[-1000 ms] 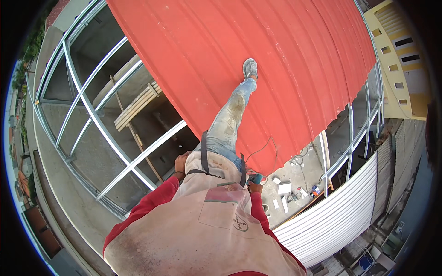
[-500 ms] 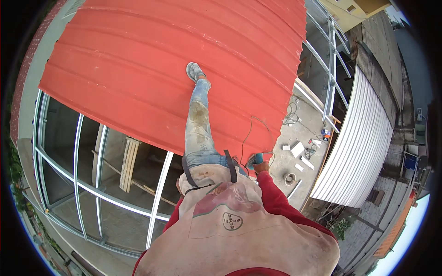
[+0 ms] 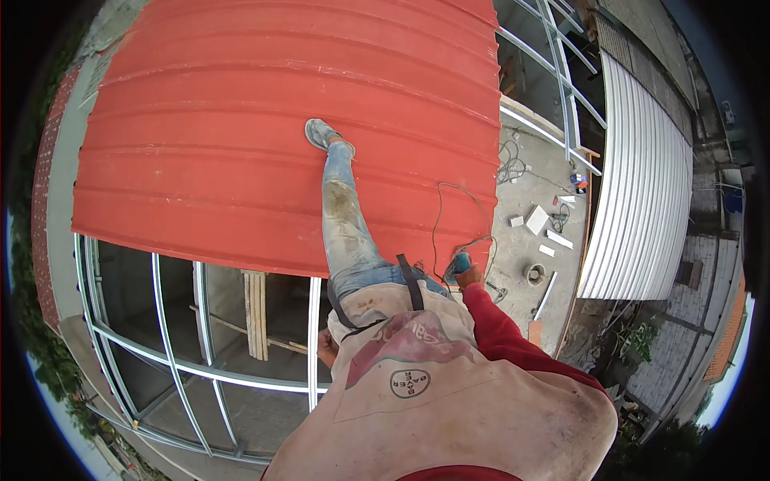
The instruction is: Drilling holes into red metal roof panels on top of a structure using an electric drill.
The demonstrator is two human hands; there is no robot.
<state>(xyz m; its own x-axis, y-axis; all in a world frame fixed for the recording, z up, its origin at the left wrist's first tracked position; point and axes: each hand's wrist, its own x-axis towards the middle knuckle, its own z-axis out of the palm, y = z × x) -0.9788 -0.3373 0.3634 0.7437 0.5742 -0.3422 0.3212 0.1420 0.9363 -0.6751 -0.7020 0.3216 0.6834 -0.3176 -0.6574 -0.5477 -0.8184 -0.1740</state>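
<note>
"Hands, head view?"
"Right hand (image 3: 469,277): wrapped around teal power tool (image 3: 462,261), just ahead, long axis unclear. Left hand (image 3: 326,349): farther off, beside steel beam (image 3: 314,321); cannot tell its grip."
"Surface, room?"
"Ribbed red roofing sheet (image 3: 233,176), tool at near right corner; concrete floor (image 3: 515,250) beyond."

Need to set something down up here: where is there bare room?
Bare: the red ribbed roof sheet, left of the gray shoe and between it and the cable. Crowded: the sheet's near right corner, with the right hand, teal power tool and cable. Between the metal beams at lower left lie open gaps.
</note>
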